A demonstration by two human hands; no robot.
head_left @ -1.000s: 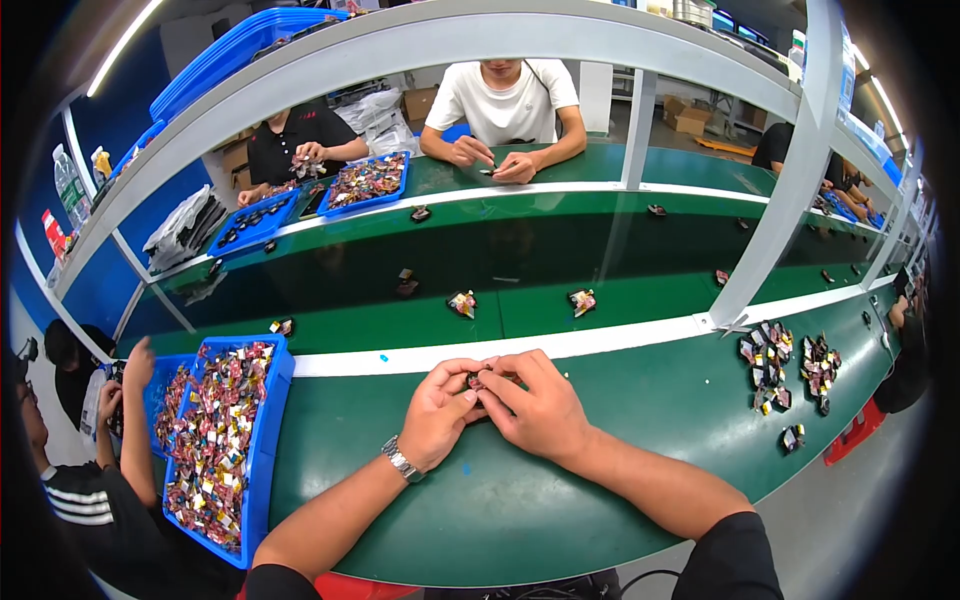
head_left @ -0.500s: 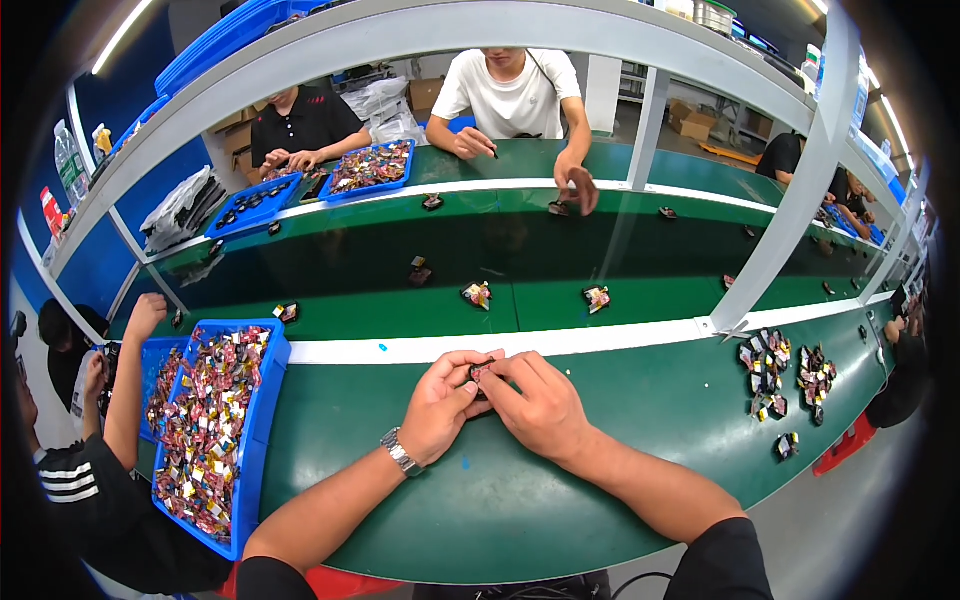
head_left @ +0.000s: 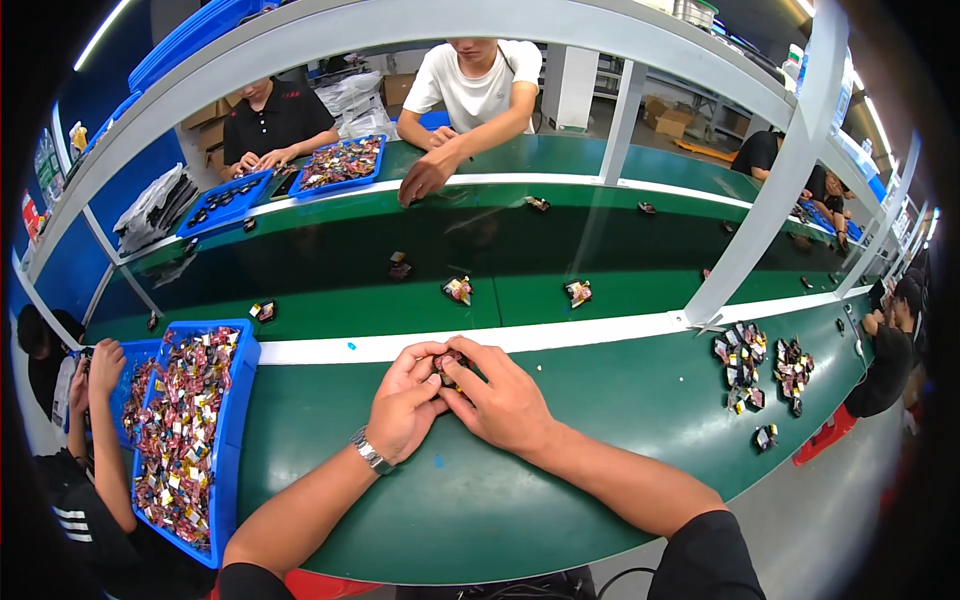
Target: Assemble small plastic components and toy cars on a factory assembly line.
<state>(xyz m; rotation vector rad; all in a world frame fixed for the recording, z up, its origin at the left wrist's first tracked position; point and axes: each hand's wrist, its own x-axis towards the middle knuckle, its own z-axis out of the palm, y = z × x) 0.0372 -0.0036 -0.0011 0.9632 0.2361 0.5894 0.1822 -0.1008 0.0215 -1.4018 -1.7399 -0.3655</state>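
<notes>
Just in front of the white belt rail, both my hands meet around a small black-and-red electronic part [head_left: 451, 368]. My left hand [head_left: 408, 405] cups it from the left, thumb resting on its near side. From the other side, my right hand [head_left: 503, 398] grips it with bent fingers and thumb against it. Most of the part is hidden by my fingers. To the left stands a blue bin [head_left: 230, 440] heaped with small pink, white and yellow pieces. Loose black-and-pink assemblies [head_left: 740, 362] lie in two clusters on the green bench to the right.
Beyond the white rail [head_left: 400, 346], several similar parts lie on the green conveyor [head_left: 400, 315]. A grey frame post [head_left: 775, 170] rises at right. Across the belt, a person in white [head_left: 488, 90] reaches over it. At left, another person's arm [head_left: 108, 430] is beside the bin.
My hands stay closed around the part, my right fingers having shifted over it. The co-worker's hand opposite has swung left across the belt. The whole view has shifted slightly.
</notes>
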